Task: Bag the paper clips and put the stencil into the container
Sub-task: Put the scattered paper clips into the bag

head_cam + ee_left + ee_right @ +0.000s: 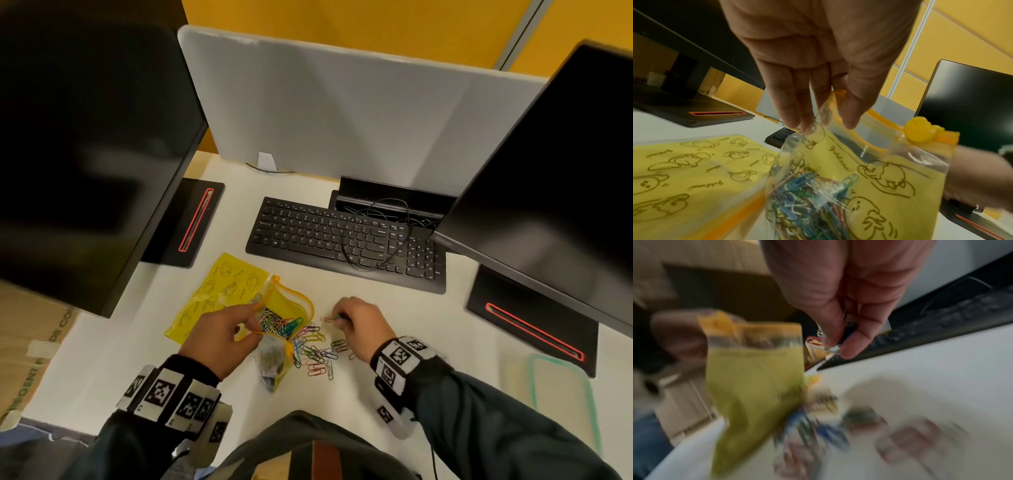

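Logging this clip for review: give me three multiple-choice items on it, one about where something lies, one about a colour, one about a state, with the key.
1. Where do the loose paper clips lie?
A. on the keyboard
B. on the desk between the two hands
C. in the container

2. What colour is the slider on the zip bag?
A. yellow
B. red
C. blue

3. What is the left hand doing?
A. resting flat on the desk
B. typing
C. pinching the bag's mouth open

Key: 1 B, the head view shows them scattered on the white desk; 2 A, the left wrist view shows a yellow slider; 3 C, fingers and thumb grip the bag's rim.
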A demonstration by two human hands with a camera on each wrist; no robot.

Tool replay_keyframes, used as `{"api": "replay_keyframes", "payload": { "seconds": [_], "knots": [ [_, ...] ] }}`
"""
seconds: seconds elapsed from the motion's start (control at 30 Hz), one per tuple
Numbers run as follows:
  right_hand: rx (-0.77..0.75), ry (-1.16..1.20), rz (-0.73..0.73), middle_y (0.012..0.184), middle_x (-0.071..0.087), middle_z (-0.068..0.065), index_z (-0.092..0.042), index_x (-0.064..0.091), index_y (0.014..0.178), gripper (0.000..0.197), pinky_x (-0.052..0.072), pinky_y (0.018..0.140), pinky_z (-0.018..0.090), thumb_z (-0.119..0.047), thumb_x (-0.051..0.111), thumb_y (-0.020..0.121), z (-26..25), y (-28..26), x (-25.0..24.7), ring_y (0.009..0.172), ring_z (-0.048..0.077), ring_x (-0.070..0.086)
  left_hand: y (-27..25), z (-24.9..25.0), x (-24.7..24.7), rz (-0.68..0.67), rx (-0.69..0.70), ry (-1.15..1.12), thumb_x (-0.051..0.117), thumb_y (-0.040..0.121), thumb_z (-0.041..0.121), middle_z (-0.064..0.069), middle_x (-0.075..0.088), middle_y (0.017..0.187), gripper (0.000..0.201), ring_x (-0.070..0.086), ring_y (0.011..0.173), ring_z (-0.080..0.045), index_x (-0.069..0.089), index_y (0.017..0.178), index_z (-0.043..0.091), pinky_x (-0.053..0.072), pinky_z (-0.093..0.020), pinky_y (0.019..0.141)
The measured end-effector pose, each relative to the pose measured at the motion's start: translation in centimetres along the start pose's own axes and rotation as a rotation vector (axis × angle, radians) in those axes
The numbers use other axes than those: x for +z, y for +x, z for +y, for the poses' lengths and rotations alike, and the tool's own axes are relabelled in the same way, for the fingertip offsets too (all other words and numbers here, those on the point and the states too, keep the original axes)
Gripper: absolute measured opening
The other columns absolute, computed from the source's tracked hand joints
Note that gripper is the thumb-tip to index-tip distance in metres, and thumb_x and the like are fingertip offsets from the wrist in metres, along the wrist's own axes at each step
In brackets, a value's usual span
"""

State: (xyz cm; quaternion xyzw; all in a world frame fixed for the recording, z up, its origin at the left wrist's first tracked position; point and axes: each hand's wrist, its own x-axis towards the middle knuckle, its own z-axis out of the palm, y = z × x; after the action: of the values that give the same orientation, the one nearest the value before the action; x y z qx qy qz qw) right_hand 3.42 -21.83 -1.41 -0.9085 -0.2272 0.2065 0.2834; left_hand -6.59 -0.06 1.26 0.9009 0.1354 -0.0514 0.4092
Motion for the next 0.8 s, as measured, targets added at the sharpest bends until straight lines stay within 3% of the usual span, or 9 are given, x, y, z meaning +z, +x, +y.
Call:
{"api": "replay_keyframes", "payload": {
  "seconds": [0.1,0.2,0.3,0.37,0.43,0.5,0.63,0.7,0.8],
  "knots": [
    [-0.149,0.059,0.052,0.1,0.061,0.009,-0.008,0.062,0.098,0.014,0.041,0.079,0.025,-0.005,0.053,0.089,-3.6,1.0,-1.5,0.086,0.019,0.053,0.2,0.1,0.2,-0.017,0.005,0.006,0.066,0.074,0.005,0.002,0.06,0.123,0.027,0.053,0.107,-0.007,0.055,0.06,0.025,0.039,-0.012,0.077],
    [-0.272,-0.072,-0.072,0.104,0.059,0.012,-0.007,0.06,0.103,0.017,0.044,0.08,0.03,-0.003,0.052,0.088,-6.7,2.5,-1.5,0.094,0.028,0.057,0.5,0.3,0.3,-0.017,0.012,0.024,0.067,0.072,0.005,0.002,0.062,0.121,0.024,0.054,0.101,-0.007,0.057,0.061,0.023,0.04,-0.011,0.076],
    [-0.285,-0.212,-0.205,0.116,0.059,0.01,-0.013,0.057,0.113,0.027,0.048,0.09,0.039,-0.014,0.06,0.086,-8.0,3.1,-1.2,0.107,0.031,0.055,0.4,0.1,0.1,-0.007,-0.006,0.019,0.069,0.071,0.008,0.007,0.064,0.115,0.022,0.06,0.094,-0.012,0.058,0.07,0.027,0.049,-0.026,0.08],
    [-0.245,-0.121,-0.178,0.123,0.06,0.005,-0.018,0.057,0.119,0.034,0.047,0.095,0.037,-0.018,0.062,0.085,-7.8,2.8,-1.8,0.11,0.024,0.056,0.3,0.0,0.0,-0.001,-0.009,0.004,0.068,0.071,0.007,0.009,0.063,0.116,0.021,0.059,0.097,-0.011,0.058,0.066,0.024,0.047,-0.023,0.08],
    [-0.169,0.018,-0.045,0.114,0.064,0.002,-0.019,0.059,0.114,0.027,0.049,0.092,0.034,-0.018,0.061,0.087,-6.4,2.3,-2.7,0.096,0.016,0.058,0.2,-0.2,-0.1,0.001,-0.003,0.007,0.067,0.073,0.005,0.008,0.061,0.12,0.026,0.056,0.102,-0.008,0.056,0.06,0.024,0.042,-0.013,0.077],
    [-0.047,-0.002,0.078,0.104,0.063,0.003,-0.017,0.058,0.109,0.021,0.051,0.087,0.037,-0.018,0.059,0.088,-3.7,1.7,-3.1,0.085,0.015,0.055,0.1,-0.4,-0.1,0.001,0.003,0.013,0.067,0.073,0.004,0.007,0.061,0.121,0.021,0.055,0.104,-0.006,0.057,0.062,0.02,0.039,-0.01,0.076],
    [0.239,-0.289,-0.135,0.117,0.057,0.01,-0.009,0.048,0.118,0.03,0.049,0.09,0.036,-0.004,0.051,0.089,1.8,-1.4,-1.5,0.103,0.028,0.059,0.4,-0.5,0.1,0.006,0.001,0.001,0.068,0.073,0.004,0.004,0.061,0.121,0.021,0.056,0.101,-0.007,0.058,0.061,0.02,0.04,-0.012,0.075],
    [0.246,-0.304,-0.181,0.114,0.056,0.013,-0.006,0.05,0.114,0.027,0.047,0.083,0.034,-0.002,0.047,0.088,3.4,-2.7,0.0,0.1,0.03,0.059,0.5,-0.3,0.2,0.01,0.006,-0.011,0.068,0.072,0.004,0.007,0.06,0.119,0.028,0.054,0.1,-0.006,0.057,0.058,0.025,0.04,-0.014,0.075],
    [0.18,-0.266,-0.141,0.106,0.06,0.014,-0.006,0.055,0.105,0.019,0.042,0.072,0.031,-0.003,0.045,0.09,3.9,-2.9,1.7,0.092,0.032,0.061,0.6,-0.4,0.2,0.017,0.004,-0.026,0.069,0.072,0.004,0.008,0.061,0.115,0.027,0.056,0.098,-0.008,0.057,0.069,0.029,0.041,-0.014,0.075]
  ]
}}
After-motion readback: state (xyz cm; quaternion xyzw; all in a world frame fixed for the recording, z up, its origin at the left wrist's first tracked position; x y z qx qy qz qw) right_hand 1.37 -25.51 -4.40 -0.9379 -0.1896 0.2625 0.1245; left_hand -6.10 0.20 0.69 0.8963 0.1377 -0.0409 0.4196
